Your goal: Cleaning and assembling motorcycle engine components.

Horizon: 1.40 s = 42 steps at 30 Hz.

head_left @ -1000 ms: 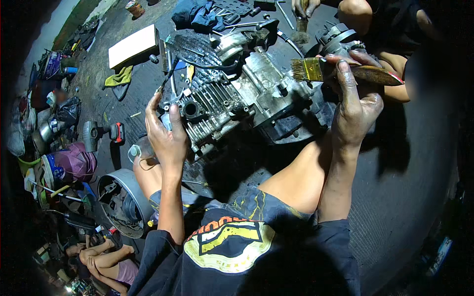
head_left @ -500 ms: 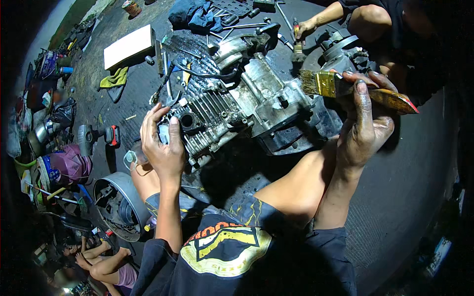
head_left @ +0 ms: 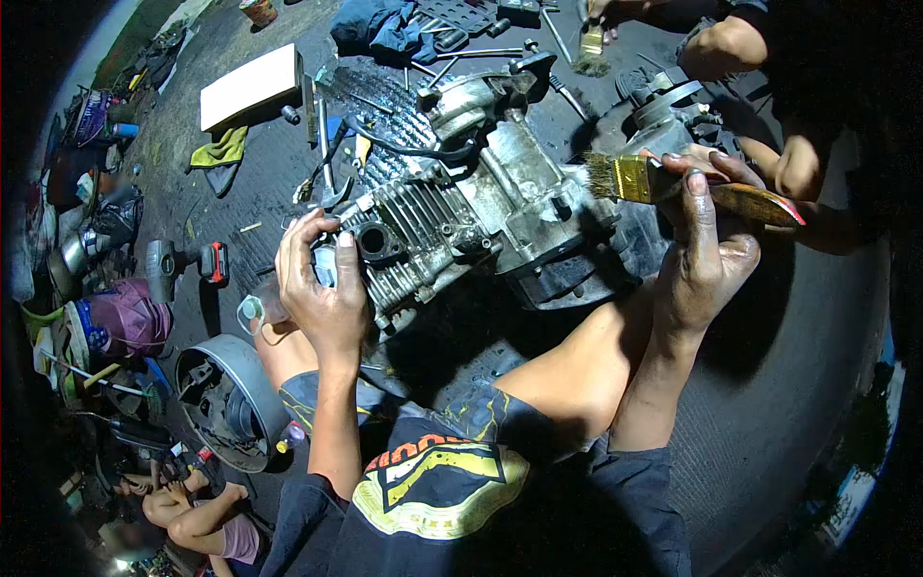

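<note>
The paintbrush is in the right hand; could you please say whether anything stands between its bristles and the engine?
Nothing visible stands between the paintbrush in the right hand and the engine; whether the bristles touch it is unclear. The left hand is at the engine's other end.

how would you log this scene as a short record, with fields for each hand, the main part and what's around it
Left hand: at the finned end of the engine, contact partly hidden
Right hand: gripping a wide brush, bristles pointing left
Engine: grey metal, round opening beside the left thumb
Co-worker's hand: on a second brush
Left side: cordless power tool, grey drum
Upper left: white-topped box, yellow and grey cloth
</note>
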{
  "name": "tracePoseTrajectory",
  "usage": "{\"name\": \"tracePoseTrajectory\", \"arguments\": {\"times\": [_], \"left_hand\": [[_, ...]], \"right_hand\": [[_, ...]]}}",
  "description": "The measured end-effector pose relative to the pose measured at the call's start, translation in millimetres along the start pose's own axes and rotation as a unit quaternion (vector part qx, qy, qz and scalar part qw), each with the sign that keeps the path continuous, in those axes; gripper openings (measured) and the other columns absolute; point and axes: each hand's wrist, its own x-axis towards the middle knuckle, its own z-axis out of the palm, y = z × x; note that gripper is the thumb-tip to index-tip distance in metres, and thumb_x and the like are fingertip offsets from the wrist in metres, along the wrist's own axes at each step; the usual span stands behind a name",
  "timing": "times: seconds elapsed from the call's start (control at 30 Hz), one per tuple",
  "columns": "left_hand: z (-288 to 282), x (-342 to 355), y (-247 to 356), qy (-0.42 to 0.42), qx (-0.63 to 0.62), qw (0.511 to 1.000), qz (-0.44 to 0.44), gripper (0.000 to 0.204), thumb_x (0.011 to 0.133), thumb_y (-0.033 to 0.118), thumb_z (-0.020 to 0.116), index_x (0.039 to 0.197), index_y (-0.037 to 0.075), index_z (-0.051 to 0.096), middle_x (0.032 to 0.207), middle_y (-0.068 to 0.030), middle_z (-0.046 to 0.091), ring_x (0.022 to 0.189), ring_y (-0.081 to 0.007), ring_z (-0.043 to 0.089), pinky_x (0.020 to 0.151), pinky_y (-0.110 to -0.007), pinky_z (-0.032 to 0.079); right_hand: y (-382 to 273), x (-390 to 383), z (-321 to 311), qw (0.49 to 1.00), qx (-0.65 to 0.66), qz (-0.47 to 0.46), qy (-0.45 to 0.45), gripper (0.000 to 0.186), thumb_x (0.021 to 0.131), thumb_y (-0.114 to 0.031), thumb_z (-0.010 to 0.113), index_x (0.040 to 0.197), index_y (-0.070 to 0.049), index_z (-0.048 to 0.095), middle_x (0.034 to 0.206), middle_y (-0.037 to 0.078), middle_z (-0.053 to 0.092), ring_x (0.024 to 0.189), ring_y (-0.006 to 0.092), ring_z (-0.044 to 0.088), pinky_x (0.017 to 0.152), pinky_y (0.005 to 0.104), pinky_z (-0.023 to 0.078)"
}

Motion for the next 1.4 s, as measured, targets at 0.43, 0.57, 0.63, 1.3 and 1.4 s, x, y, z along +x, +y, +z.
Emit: {"name": "tracePoseTrajectory", "arguments": {"times": [0.43, 0.57, 0.63, 1.3, 1.4], "left_hand": [[3, -2, -6, 0.019, -0.03, 0.999, 0.004, 0.02, 0.092, 0.017, 0.068, 0.105, 0.002, 0.068, 0.113, -0.0156, 0.07, 0.119, -0.0375, 0.06, 0.109, -0.046, 0.04], [4, -2, -6, 0.025, -0.038, 0.999, -0.004, 0.018, 0.092, 0.016, 0.068, 0.104, 0.003, 0.068, 0.111, -0.014, 0.071, 0.118, -0.0356, 0.061, 0.108, -0.045, 0.041], [3, -2, -6, 0.024, -0.05, 0.998, 0.001, 0.018, 0.092, 0.016, 0.068, 0.104, 0.003, 0.068, 0.111, -0.0133, 0.071, 0.116, -0.0343, 0.062, 0.106, -0.044, 0.042], [3, -3, -3, 0.027, -0.018, 0.999, -0.005, 0.017, 0.089, 0.014, 0.07, 0.104, 0.005, 0.069, 0.109, -0.0129, 0.069, 0.111, -0.0337, 0.062, 0.101, -0.042, 0.045], [3, -3, -6, 0.033, -0.014, 0.999, 0.008, 0.017, 0.089, 0.014, 0.069, 0.104, 0.005, 0.069, 0.107, -0.0128, 0.069, 0.112, -0.0341, 0.062, 0.102, -0.043, 0.044]], "right_hand": [[6, 6, -2, 0.999, -0.052, 0.005, -0.012, 0.024, 0.098, 0.003, 0.062, 0.122, 0.003, 0.057, 0.105, 0.017, 0.073, 0.101, 0.0217, 0.071, 0.096, 0.0343, 0.056], [11, 11, -5, 0.997, -0.074, 0.014, 0.005, 0.021, 0.099, 0.001, 0.063, 0.119, 0.002, 0.059, 0.103, 0.016, 0.073, 0.1, 0.0195, 0.071, 0.095, 0.0319, 0.055], [12, 10, -7, 0.999, -0.046, 0.018, 0.005, 0.021, 0.098, 0.001, 0.064, 0.119, 0.002, 0.06, 0.103, 0.016, 0.073, 0.1, 0.019, 0.071, 0.094, 0.0312, 0.056], [14, 12, -8, 0.998, -0.055, 0.01, 0.016, 0.021, 0.098, -0.002, 0.065, 0.118, 0.002, 0.062, 0.102, 0.016, 0.073, 0.098, 0.0195, 0.072, 0.093, 0.0328, 0.056], [13, 11, -7, 0.998, -0.061, 0.014, 0.016, 0.021, 0.098, -0.002, 0.066, 0.118, 0.002, 0.062, 0.102, 0.016, 0.073, 0.098, 0.0194, 0.072, 0.093, 0.0318, 0.056]]}}
